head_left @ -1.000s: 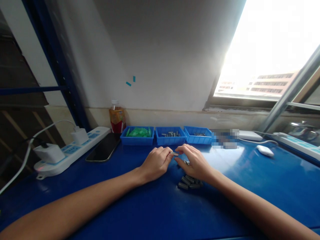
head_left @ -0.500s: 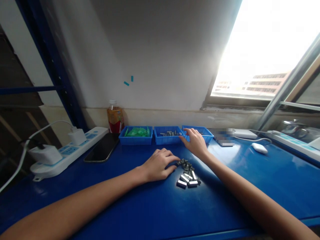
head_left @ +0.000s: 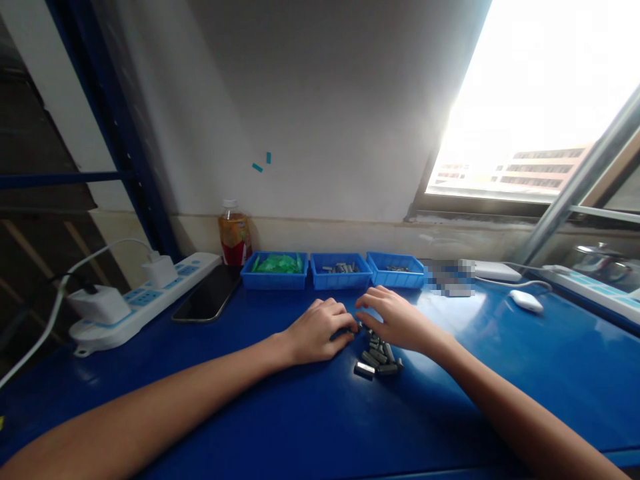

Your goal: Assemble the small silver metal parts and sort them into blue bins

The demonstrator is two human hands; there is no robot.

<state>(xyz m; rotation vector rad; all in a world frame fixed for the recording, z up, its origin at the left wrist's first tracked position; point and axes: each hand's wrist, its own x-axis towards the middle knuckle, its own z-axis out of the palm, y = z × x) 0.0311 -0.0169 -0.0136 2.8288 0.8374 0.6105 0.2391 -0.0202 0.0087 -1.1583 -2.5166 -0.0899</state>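
Observation:
A small pile of metal pieces (head_left: 377, 358) lies on the blue tabletop, short dark bits at its far end and longer rectangular blocks nearer me. My left hand (head_left: 320, 331) rests at the pile's left edge, fingers curled, with thumb and index finger closed around what looks like a small metal piece. Over the far end of the pile is my right hand (head_left: 397, 321), its thumb and fingers apart and nothing visible in them. It partly covers the small bits. Behind the hands stand a blue bin of grey metal pieces (head_left: 341, 280) and a blue bin of smaller pieces (head_left: 397, 278).
A third blue bin (head_left: 274, 283) holds green material. To the left are a bottle (head_left: 235, 235), a dark phone (head_left: 207, 295) and a power strip (head_left: 145, 300) with chargers. On the right lie a white earbud case (head_left: 527, 301) and another power strip (head_left: 595, 291).
My right hand has come back from the right-hand bin, down to the pile. The left hand's thumb and index finger have drawn closer together at the pile's edge. The view has shifted slightly.

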